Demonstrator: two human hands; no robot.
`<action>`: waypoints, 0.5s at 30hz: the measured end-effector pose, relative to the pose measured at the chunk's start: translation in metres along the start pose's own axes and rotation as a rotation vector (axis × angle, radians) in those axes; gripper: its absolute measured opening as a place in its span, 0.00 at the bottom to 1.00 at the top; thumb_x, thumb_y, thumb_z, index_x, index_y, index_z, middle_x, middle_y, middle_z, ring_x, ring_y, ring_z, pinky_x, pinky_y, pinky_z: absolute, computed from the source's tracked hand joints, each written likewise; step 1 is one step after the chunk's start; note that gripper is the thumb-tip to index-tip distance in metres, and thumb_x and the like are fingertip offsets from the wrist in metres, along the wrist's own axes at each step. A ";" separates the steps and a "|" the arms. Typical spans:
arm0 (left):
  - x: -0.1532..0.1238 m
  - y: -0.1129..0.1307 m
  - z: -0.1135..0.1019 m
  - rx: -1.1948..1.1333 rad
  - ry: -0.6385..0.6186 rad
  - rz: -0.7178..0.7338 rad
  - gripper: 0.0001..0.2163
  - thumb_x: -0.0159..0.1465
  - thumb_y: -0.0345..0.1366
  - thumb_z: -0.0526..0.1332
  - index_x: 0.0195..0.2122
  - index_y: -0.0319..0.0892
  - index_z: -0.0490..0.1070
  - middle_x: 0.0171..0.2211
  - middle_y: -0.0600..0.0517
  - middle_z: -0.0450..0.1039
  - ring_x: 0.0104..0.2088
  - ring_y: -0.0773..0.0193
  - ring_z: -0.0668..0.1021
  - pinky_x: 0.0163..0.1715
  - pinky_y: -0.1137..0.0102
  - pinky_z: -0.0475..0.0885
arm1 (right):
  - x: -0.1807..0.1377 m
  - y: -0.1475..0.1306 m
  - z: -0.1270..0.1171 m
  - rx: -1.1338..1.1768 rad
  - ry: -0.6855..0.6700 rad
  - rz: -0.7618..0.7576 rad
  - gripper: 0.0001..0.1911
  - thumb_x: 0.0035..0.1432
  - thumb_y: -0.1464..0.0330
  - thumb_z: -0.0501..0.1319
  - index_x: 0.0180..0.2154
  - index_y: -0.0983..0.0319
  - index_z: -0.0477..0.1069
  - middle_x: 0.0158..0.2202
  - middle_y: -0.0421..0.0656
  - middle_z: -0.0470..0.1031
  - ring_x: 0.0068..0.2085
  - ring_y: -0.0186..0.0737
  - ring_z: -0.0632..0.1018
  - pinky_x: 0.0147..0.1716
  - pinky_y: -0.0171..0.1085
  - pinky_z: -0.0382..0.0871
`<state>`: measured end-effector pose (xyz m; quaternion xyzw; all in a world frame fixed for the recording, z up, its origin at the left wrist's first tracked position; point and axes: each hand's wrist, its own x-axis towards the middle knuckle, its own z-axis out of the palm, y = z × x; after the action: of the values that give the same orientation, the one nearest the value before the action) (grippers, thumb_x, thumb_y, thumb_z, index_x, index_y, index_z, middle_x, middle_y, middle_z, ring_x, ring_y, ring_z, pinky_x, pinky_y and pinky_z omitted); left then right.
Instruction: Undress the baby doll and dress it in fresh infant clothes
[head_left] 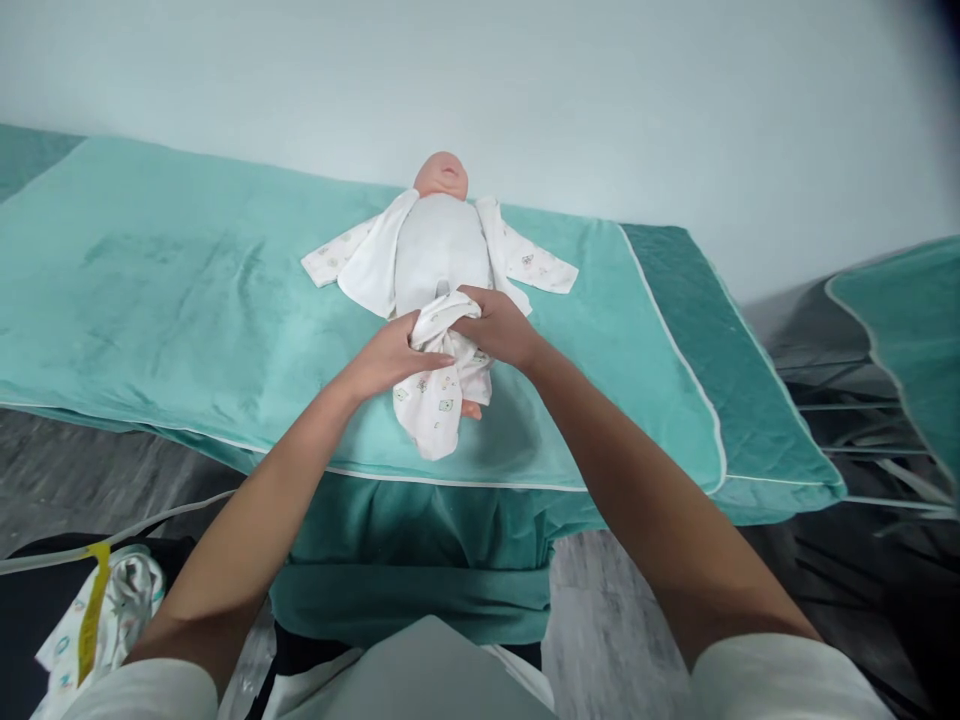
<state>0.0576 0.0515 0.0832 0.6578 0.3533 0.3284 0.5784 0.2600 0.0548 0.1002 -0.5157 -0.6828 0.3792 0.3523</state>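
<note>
A baby doll (442, 240) lies on its back on a green padded bed (247, 290), its head toward the wall. An open white baby shirt (375, 260) with small prints covers its arms, the front parted over a pale torso. At the doll's legs, my left hand (394, 355) and my right hand (499, 325) both grip white printed baby trousers (435, 400). The cloth is bunched between my fingers. One leg of the trousers hangs down, and a bare doll foot (472, 410) shows beside it. Most of the doll's legs is hidden by cloth and hands.
At lower left, folded printed clothes (112, 610) lie with a yellow tape (94, 610) on a dark surface. A pale tube (172, 510) runs above them. To the right stand a metal rack (855, 410) and another green cover (915, 320). The white wall (600, 100) borders the bed's back.
</note>
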 end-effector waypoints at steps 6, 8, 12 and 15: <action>0.009 -0.014 0.010 -0.263 0.316 0.054 0.11 0.55 0.36 0.69 0.34 0.43 0.66 0.30 0.58 0.68 0.31 0.68 0.72 0.31 0.74 0.65 | -0.007 -0.008 -0.013 0.024 -0.284 0.067 0.20 0.53 0.57 0.70 0.44 0.62 0.79 0.41 0.42 0.81 0.43 0.44 0.78 0.44 0.40 0.70; 0.018 -0.014 0.015 -0.302 0.390 0.076 0.10 0.56 0.33 0.67 0.34 0.43 0.66 0.29 0.58 0.67 0.30 0.69 0.71 0.30 0.74 0.65 | -0.007 -0.012 -0.014 0.009 -0.336 0.133 0.20 0.51 0.58 0.71 0.44 0.62 0.80 0.42 0.43 0.81 0.42 0.44 0.78 0.43 0.40 0.70; 0.029 -0.007 0.021 -0.270 0.438 0.042 0.07 0.60 0.35 0.65 0.37 0.43 0.68 0.31 0.57 0.69 0.31 0.68 0.72 0.31 0.74 0.67 | 0.000 -0.009 -0.004 0.087 -0.139 0.217 0.15 0.47 0.62 0.70 0.36 0.63 0.78 0.34 0.41 0.79 0.36 0.41 0.76 0.36 0.38 0.70; 0.026 -0.003 0.015 -0.131 0.343 0.018 0.11 0.61 0.41 0.67 0.37 0.42 0.70 0.31 0.56 0.70 0.31 0.67 0.72 0.31 0.73 0.66 | 0.007 0.000 0.003 0.220 0.132 0.194 0.12 0.46 0.62 0.67 0.33 0.60 0.72 0.29 0.38 0.73 0.32 0.38 0.72 0.32 0.36 0.67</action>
<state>0.0841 0.0657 0.0786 0.5563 0.4188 0.4632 0.5482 0.2563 0.0610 0.0991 -0.5616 -0.5594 0.4491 0.4124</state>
